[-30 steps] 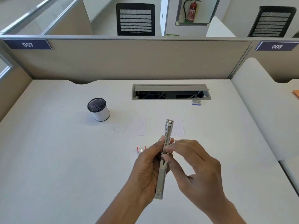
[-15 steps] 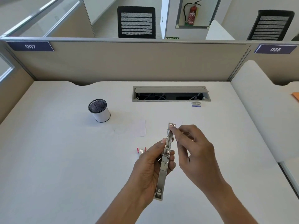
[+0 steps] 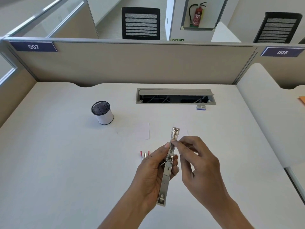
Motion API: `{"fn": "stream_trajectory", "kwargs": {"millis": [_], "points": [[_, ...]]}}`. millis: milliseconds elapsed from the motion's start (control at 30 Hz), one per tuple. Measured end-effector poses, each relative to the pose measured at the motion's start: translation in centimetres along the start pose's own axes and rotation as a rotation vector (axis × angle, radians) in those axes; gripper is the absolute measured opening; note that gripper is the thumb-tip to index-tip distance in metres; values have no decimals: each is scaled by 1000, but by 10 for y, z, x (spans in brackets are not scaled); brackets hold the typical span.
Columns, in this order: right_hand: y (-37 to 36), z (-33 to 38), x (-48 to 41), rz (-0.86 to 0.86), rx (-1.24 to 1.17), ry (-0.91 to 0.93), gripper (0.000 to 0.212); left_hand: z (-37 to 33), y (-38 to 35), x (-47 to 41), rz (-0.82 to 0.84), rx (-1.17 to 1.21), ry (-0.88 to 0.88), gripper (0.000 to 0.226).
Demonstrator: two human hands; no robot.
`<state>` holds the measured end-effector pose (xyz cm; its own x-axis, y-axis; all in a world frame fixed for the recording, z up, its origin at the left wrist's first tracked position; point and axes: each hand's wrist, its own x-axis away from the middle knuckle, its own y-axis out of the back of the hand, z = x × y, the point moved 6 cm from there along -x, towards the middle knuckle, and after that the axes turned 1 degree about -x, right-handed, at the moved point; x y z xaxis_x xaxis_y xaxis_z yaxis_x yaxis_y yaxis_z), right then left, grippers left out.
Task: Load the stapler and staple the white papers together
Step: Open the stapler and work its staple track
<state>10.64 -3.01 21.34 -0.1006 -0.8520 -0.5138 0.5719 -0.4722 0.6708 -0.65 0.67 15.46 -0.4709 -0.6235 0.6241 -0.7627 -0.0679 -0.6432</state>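
Far left of the desk (image 3: 49, 162): a white cylindrical pen holder (image 3: 102, 112) with a dark mesh top stands upright, well apart from the work. Nothing in it can be made out

Left of centre: one small white paper (image 3: 142, 131) lies flat on the desk. A second white sheet (image 3: 184, 129) lies further right, partly hidden behind the stapler tip. The two are apart, not stacked. A small red-and-metal item (image 3: 144, 154), possibly a staple remover, lies just beside the left hand; its identity is not certain

Centre: the left hand (image 3: 153, 172) is wrapped around the mid-body of the stapler (image 3: 168, 164), thumb up along its left side, holding it clear of the desk with the nose pointing away. The stapler is opened out straight, bare metal channel facing up

Right of centre: the right hand (image 3: 198, 162) pinches at the channel with thumb and forefinger, remaining fingers loosely curled. Whether a strip of staples is between the fingertips cannot be told

Far right rear: a small staple box (image 3: 201, 107) sits near the cable tray (image 3: 175, 96)

Assessment: loading appears under way; stapling not yet begun. The stapler is judged rigid, moderately light, smooth-sided and liable to slip; grip by the body sides, clear of the sprung channel. Staple strips are brittle. The papers are light, limp and will slide
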Motion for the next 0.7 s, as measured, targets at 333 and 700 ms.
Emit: {"fn": "stream_trajectory", "kwargs": {"millis": [333,700], "points": [[3,-5,-16,34,113,-15,45,-3,-4,6,-23,-23,-3,14],[-2,5,1,37,87,15,40,-1,3,1,9,-30,-33,37]]}}
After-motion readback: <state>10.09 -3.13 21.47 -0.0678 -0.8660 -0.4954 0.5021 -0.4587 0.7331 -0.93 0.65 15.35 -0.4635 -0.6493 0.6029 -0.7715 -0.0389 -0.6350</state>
